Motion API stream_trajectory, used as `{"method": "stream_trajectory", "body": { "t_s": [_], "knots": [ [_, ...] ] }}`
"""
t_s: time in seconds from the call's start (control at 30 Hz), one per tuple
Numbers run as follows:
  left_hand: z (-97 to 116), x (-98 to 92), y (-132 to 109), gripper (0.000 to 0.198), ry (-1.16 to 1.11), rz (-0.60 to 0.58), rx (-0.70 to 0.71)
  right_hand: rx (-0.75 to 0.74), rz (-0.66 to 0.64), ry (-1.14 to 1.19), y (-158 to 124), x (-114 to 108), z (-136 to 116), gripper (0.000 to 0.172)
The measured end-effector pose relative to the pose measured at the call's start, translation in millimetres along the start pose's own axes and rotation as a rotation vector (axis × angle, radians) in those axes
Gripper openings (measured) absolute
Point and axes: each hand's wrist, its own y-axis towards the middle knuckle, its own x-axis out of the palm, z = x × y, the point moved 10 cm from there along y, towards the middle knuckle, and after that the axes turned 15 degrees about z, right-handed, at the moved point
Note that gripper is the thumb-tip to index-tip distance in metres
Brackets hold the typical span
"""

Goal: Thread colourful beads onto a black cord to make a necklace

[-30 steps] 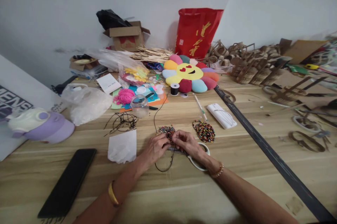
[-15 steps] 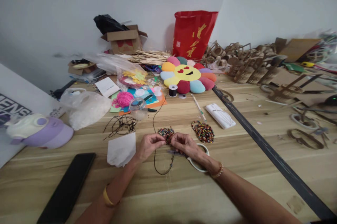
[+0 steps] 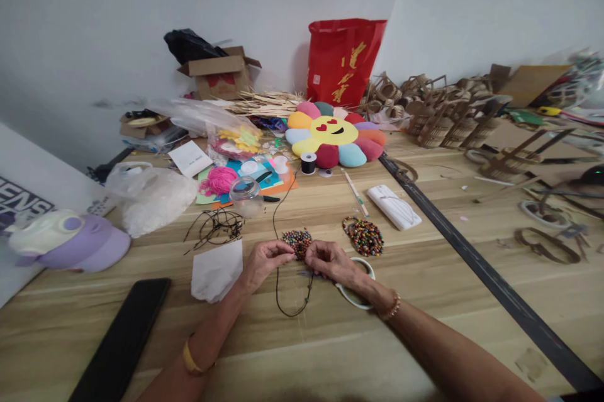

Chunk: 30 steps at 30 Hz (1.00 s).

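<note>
Head view: left hand and right hand at centre of frame, fingertips near each other. Left: thumb and forefinger brought together; anything between them too small to tell. Right: pinching black cord, which loops down below centre over the tabletop. Loose beads: multicoloured heap mid-frame, just above the fingertips. White-handled scissors partly under right wrist. Strung beads coiled right of centre. Spool higher up, before flower cushion.
</note>
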Motion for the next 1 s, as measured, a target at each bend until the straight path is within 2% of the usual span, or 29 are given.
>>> {"method": "stream_trajectory", "body": {
  "t_s": [0.33, 1.0],
  "knots": [
    [1.1, 2.2, -1.1, 0.026, 0.037, -0.027, 0.033, -0.010, -0.005, -0.007, -0.1, 0.5, -2.0, 0.029],
    [-2.1, 4.3, -1.7, 0.022, 0.001, -0.041, 0.009, 0.003, -0.007, 0.006, -1.0, 0.8, -0.9, 0.029]
  ]
}}
